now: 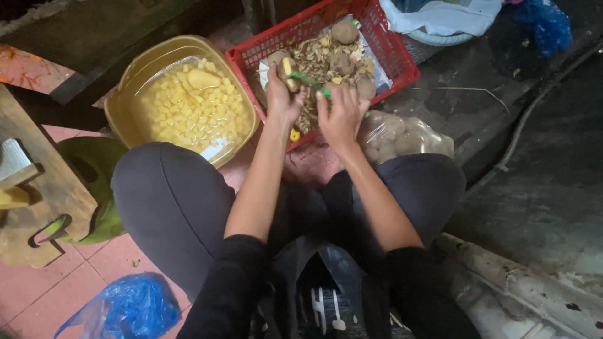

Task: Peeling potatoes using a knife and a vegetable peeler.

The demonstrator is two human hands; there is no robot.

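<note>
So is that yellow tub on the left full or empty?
Partly full. The yellow tub holds water with diced potato pieces and one whole peeled potato floating in it; the waterline sits below its rim.

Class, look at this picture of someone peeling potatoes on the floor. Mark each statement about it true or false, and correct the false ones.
1. The left hand holds a partly peeled potato. True.
2. The right hand holds a green peeler. True.
3. The red crate holds diced potato in water. False: it holds peelings and unpeeled potatoes; the diced pieces sit in the yellow basin.
4. The yellow basin is to the person's right. False: it is on the left.
5. A blue plastic bag lies by the left knee. True.
</note>
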